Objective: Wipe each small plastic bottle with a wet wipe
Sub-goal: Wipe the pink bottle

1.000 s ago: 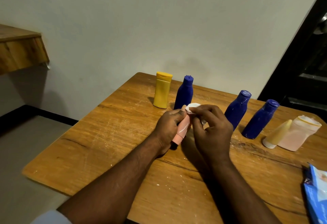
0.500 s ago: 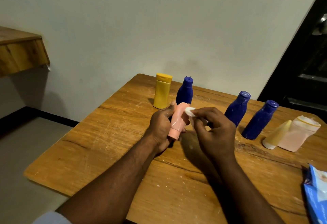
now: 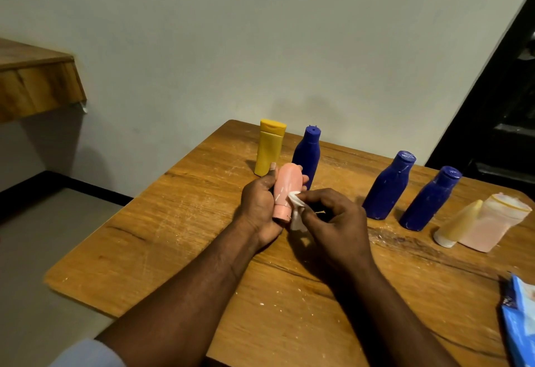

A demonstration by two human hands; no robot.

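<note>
My left hand (image 3: 259,207) grips a small pink bottle (image 3: 285,188) upside down, its cap pointing toward me, above the wooden table (image 3: 179,239). My right hand (image 3: 333,221) pinches a white wet wipe (image 3: 296,207) against the bottle's lower side near the cap. Behind stand a yellow bottle (image 3: 269,148) and a blue bottle (image 3: 308,152). Two more blue bottles (image 3: 389,190) (image 3: 431,198) stand to the right. A cream tube (image 3: 460,223) and a pale pink bottle (image 3: 492,221) stand at the far right.
A blue wipes pack (image 3: 521,320) lies at the table's right front edge. A wooden shelf (image 3: 34,82) juts from the wall at the left. A dark door (image 3: 498,100) is behind the table on the right.
My left hand has turned and raised the pink bottle. My right hand has slid the wipe from the bottle's far end down toward its cap.
</note>
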